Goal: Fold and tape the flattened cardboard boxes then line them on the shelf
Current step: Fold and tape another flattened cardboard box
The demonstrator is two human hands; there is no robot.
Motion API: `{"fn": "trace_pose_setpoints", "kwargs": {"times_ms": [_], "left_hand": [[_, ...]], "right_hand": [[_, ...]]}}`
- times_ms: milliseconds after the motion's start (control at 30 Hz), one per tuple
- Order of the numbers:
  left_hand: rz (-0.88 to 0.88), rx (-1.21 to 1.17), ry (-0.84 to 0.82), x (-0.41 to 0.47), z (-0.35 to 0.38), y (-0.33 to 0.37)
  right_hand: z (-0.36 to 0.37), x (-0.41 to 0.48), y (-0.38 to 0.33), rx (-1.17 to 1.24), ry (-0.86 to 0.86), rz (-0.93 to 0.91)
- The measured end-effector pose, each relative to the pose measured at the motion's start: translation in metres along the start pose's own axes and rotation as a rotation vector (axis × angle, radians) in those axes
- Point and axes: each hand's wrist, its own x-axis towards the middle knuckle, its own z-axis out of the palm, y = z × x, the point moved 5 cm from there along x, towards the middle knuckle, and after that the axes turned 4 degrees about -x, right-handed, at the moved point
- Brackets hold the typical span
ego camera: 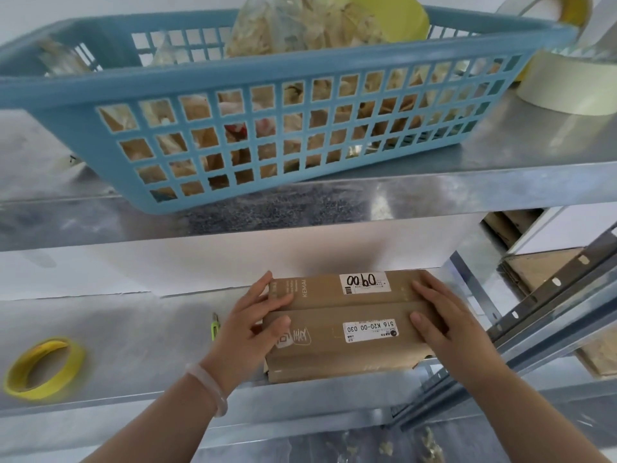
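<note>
Cardboard box, left hand, right hand atop

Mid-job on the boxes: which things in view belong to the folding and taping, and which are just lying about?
For the job: cardboard box, with left hand and right hand resting on it; yellow tape roll; green cutter; shelf; flat cardboard at right.
Lying about: blue basket of bags; pale tape roll on the upper shelf.
</note>
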Motion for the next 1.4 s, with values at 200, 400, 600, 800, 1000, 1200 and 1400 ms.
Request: {"fn": "trace_pose_setpoints", "kwargs": {"times_ms": [200, 400, 600, 800, 1000, 1200, 1400], "left_hand": [[-0.054, -0.045, 0.131, -0.013, 0.012, -0.005], [-0.055, 0.035, 0.124, -0.002, 0.018, -0.005], [-0.232, 0.133, 0.040, 0.021, 0.018, -0.018], [-0.165, 0.209, 0.034, 0.009, 0.023, -0.033], [-0.156, 0.301, 0.022, 0.011, 0.021, -0.034], [-0.126, 0.212, -0.067, 0.001, 0.017, -0.033], [-0.215, 0.462, 0.375, -0.045, -0.093, -0.096]], "right_hand": [[0.006, -0.019, 0.008, 0.033, 0.156, 0.079], [0.021, -0.003, 0.005, -0.006, 0.135, 0.094], [0.037, 0.024, 0.004, -0.065, -0.035, 0.185], [0.048, 0.015, 0.009, -0.344, -0.077, 0.117], [0.079, 0.008, -0.030, -0.675, -0.155, -0.198], [0.083, 0.009, -0.024, -0.741, -0.140, -0.231], [0.084, 0.008, -0.024, -0.688, -0.116, -0.209]]}}
